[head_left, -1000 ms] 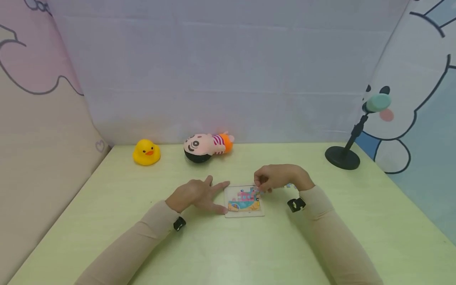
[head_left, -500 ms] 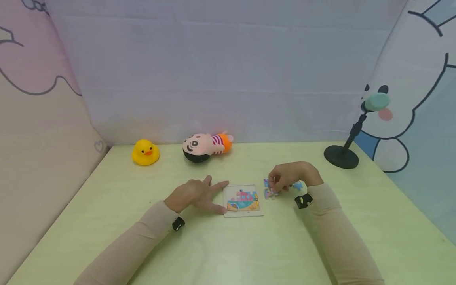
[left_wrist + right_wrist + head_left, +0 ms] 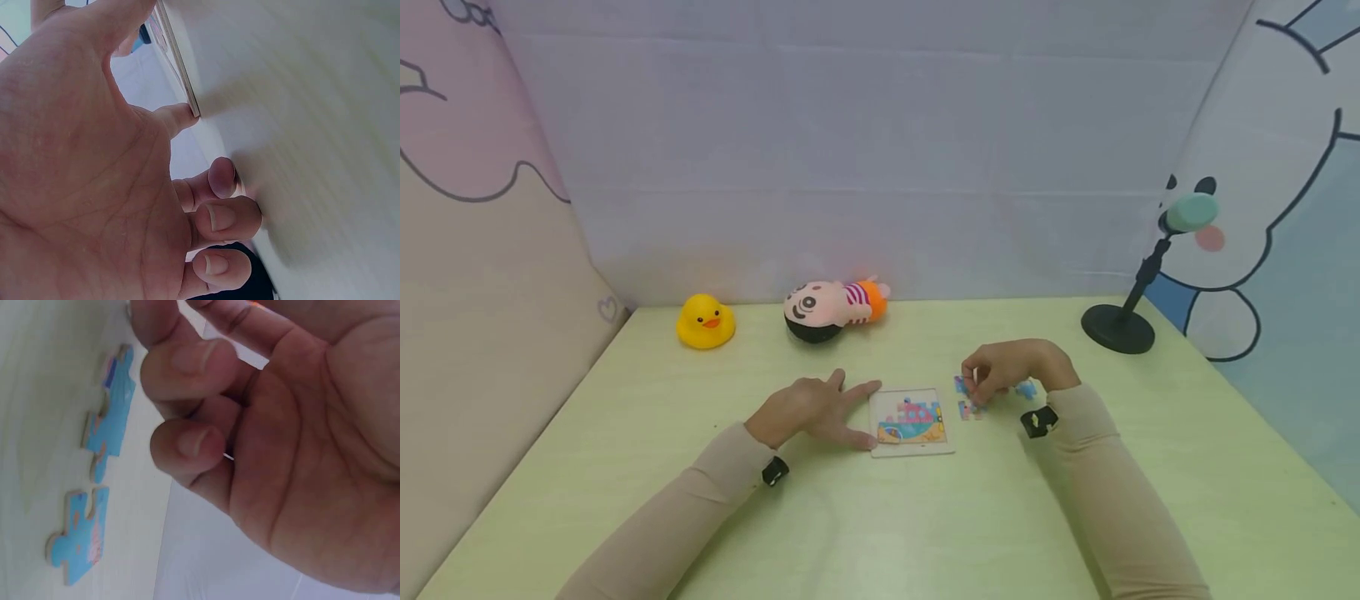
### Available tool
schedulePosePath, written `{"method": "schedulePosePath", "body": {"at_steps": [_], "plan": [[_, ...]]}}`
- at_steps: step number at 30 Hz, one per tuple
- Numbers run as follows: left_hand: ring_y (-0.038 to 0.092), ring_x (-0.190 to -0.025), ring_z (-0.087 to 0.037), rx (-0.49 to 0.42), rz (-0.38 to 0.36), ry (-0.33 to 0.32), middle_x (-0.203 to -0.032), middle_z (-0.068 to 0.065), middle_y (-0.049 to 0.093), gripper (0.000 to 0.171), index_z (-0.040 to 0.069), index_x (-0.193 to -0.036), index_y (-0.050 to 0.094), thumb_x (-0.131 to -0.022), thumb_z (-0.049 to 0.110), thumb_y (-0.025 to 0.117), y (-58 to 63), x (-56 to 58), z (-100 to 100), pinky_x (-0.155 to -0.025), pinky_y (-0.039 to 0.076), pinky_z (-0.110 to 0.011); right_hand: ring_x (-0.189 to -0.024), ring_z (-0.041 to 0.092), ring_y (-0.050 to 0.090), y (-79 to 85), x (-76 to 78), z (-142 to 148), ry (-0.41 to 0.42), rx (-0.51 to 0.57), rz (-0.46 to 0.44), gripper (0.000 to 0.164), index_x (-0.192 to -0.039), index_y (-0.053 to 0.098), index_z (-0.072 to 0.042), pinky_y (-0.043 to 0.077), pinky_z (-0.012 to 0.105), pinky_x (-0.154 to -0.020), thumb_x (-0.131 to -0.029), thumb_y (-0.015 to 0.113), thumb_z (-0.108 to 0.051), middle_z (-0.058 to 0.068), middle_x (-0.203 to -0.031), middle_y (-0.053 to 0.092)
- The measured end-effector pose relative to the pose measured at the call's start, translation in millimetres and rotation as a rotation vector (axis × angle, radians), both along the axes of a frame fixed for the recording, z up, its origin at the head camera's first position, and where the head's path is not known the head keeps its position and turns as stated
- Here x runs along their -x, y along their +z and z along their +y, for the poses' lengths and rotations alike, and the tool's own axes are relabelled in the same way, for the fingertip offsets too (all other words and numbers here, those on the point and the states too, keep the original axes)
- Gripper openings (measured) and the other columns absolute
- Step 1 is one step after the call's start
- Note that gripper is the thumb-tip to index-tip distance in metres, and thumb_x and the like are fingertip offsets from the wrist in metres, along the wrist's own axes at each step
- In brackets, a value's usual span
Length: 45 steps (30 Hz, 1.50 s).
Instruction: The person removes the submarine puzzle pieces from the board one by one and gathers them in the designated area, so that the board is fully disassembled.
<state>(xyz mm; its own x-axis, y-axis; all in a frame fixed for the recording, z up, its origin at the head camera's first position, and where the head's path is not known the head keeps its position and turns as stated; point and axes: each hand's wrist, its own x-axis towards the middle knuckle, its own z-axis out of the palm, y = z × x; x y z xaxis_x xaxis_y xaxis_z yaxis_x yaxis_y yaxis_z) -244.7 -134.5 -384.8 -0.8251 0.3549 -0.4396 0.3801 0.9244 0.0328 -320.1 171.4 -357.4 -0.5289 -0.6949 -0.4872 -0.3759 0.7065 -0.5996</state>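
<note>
A small puzzle board (image 3: 917,451) with a pale rim lies on the table, partly filled with a pink, blue and orange sea picture. My left hand (image 3: 808,410) is spread at its left side, with thumb and index fingertips against the edge. My right hand (image 3: 1011,363) is right of the board, fingertips down at loose puzzle pieces (image 3: 966,411). Whether it pinches one is hidden. In the right wrist view its other fingers (image 3: 187,447) are curled, with a blue puzzle piece (image 3: 81,540) and another blue piece (image 3: 115,425) lying beside them.
A yellow rubber duck (image 3: 706,322) and a doll (image 3: 835,310) lying on its side are along the table's back. At the back right stands a black stand (image 3: 1117,328) with a mint-green head. A pale cloth (image 3: 880,167) hangs behind the table.
My right hand has moved from the board's upper right corner to the loose pieces on the right, then shifted only slightly. The left hand has stayed against the board.
</note>
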Motion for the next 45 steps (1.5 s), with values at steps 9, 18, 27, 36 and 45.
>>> {"method": "schedulePosePath", "body": {"at_steps": [9, 18, 27, 36, 45], "plan": [[0.056, -0.079, -0.028, 0.002, -0.001, -0.004, -0.143, -0.02, 0.038, 0.093, 0.042, -0.159, 0.018, -0.083, 0.081, 0.052, 0.0, -0.2, 0, -0.071, 0.046, -0.039, -0.062, 0.021, 0.053, 0.0, -6.2, -22, 0.035, 0.051, 0.033, 0.013, -0.107, 0.063, -0.004, 0.036, 0.026, -0.058, -0.095, 0.059, -0.001, 0.011, -0.08, 0.07], [0.056, -0.082, -0.029, 0.007, -0.003, 0.003, -0.144, -0.02, 0.038, 0.092, 0.042, -0.159, 0.019, -0.083, 0.081, 0.053, 0.4, -1.1, 1, -0.075, 0.048, -0.042, -0.072, 0.015, 0.057, -2.9, -13.9, -45, 0.074, 0.004, 0.199, 0.019, -0.112, 0.067, -0.016, 0.045, 0.029, -0.066, -0.094, 0.068, -0.011, 0.0, -0.086, 0.064], [0.057, -0.083, -0.029, 0.018, 0.006, -0.006, -0.144, -0.021, 0.038, 0.092, 0.042, -0.159, 0.018, -0.083, 0.082, 0.051, 1.9, -0.8, 1, -0.076, 0.049, -0.043, -0.071, 0.012, 0.058, -6.0, -25.9, -67, 0.111, 0.0, 0.224, 0.023, -0.115, 0.064, -0.016, 0.048, 0.028, -0.065, -0.094, 0.069, -0.011, -0.001, -0.088, 0.065], [0.056, -0.078, -0.027, 0.034, 0.011, -0.018, -0.138, -0.019, 0.04, 0.091, 0.043, -0.159, 0.017, -0.083, 0.082, 0.05, 3.0, -0.3, 2, -0.072, 0.049, -0.041, -0.072, 0.01, 0.058, -9.1, -29.5, -75, 0.114, -0.008, 0.238, 0.023, -0.113, 0.062, -0.016, 0.048, 0.027, -0.064, -0.092, 0.071, -0.01, -0.003, -0.085, 0.064], [0.056, -0.076, -0.026, 0.023, 0.007, -0.014, -0.134, -0.018, 0.041, 0.091, 0.042, -0.159, 0.018, -0.083, 0.081, 0.051, 2.5, -0.4, 1, -0.069, 0.048, -0.039, -0.073, 0.009, 0.055, -12.7, -31.1, -78, 0.093, -0.024, 0.266, 0.021, -0.106, 0.059, -0.013, 0.046, 0.025, -0.068, -0.091, 0.073, -0.01, -0.004, -0.082, 0.062]]}}
